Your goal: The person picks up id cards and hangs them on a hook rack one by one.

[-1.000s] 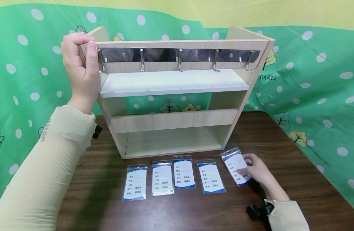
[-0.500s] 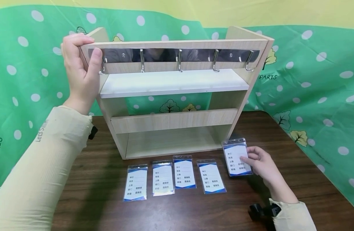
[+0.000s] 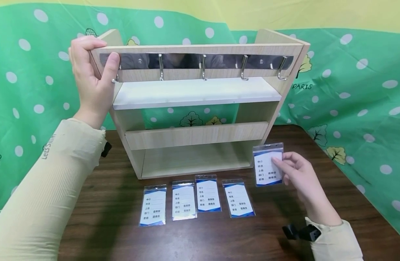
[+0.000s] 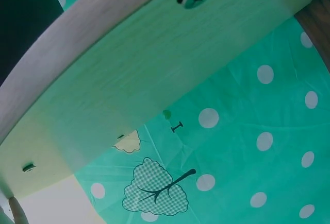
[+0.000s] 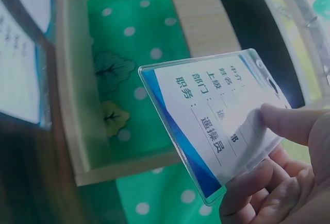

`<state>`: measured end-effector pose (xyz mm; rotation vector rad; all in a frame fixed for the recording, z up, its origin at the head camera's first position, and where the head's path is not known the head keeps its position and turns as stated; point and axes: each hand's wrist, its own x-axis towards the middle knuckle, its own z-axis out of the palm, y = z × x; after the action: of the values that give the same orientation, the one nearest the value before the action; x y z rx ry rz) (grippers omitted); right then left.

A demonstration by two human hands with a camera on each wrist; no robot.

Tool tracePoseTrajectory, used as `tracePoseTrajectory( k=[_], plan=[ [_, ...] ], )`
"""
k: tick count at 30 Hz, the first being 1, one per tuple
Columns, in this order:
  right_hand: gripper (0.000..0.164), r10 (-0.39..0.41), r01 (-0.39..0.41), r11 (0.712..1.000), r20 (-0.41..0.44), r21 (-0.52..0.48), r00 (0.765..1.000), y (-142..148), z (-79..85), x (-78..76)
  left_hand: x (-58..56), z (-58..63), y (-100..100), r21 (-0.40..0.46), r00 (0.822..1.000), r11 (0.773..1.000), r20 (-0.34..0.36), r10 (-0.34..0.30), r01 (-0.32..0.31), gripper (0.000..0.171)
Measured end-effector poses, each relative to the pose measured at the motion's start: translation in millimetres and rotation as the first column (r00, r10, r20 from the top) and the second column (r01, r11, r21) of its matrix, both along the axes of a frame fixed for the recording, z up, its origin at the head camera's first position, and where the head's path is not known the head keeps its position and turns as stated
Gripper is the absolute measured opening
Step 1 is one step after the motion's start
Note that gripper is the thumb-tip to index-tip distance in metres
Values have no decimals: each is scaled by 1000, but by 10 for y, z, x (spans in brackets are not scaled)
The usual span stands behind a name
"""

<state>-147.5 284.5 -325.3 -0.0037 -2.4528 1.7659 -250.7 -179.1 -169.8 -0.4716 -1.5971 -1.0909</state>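
My left hand (image 3: 91, 80) grips the upper left corner of a pale wooden shelf unit (image 3: 196, 136), its thumb on the front beside the leftmost hook. The left wrist view shows the unit's side panel (image 4: 170, 54) with screws. My right hand (image 3: 299, 177) pinches the right edge of a clear-sleeved name badge (image 3: 263, 159) between thumb and fingers. That badge hangs upright above the table, by the unit's lower right corner; its printed face (image 5: 206, 110) shows in the right wrist view. A metal hook rail (image 3: 182, 61) with several hooks runs along the unit's top board.
Several more badges lie in a row before the unit: a leftmost badge (image 3: 153, 205), a second badge (image 3: 184, 201), a third badge (image 3: 208, 194) and a rightmost badge (image 3: 238, 198). The dark wood table (image 3: 193, 239) is backed by a green dotted cloth (image 3: 353, 119).
My right hand has lifted the badge off the table, raised it and turned it from tilted to upright. My left thumb has slid slightly right across the front of the unit.
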Motion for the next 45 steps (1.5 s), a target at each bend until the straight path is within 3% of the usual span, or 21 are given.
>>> tracePoseTrajectory(
  k=[8, 16, 21, 28, 41, 45],
  plan=[
    [14, -14, 9, 996, -56, -90, 998, -119, 226, 2, -37, -13, -10, 22, 999, 1000, -29, -19, 19, 33],
    [12, 30, -43, 994, -133, -100, 991, -206, 408, -7, -40, -8, -6, 20, 999, 1000, -32, -17, 17, 33],
    [13, 54, -93, 976, -194, -199, 979, -244, 534, -31, 10, -3, 13, 32, 1000, 999, -15, -16, 17, 33],
    [9, 27, -89, 963, -237, -255, 971, -292, 696, -41, 70, 12, 56, 33, 1000, 999, 4, -19, 19, 31],
    [3, -9, -101, 953, -360, -286, 933, -350, 1028, -137, -20, -8, 13, 31, 1000, 999, -17, -17, 18, 30],
    [6, -25, -96, 946, -364, -310, 931, -353, 1152, -178, -20, -13, 9, 32, 1000, 999, -24, -20, 21, 30]
  ],
)
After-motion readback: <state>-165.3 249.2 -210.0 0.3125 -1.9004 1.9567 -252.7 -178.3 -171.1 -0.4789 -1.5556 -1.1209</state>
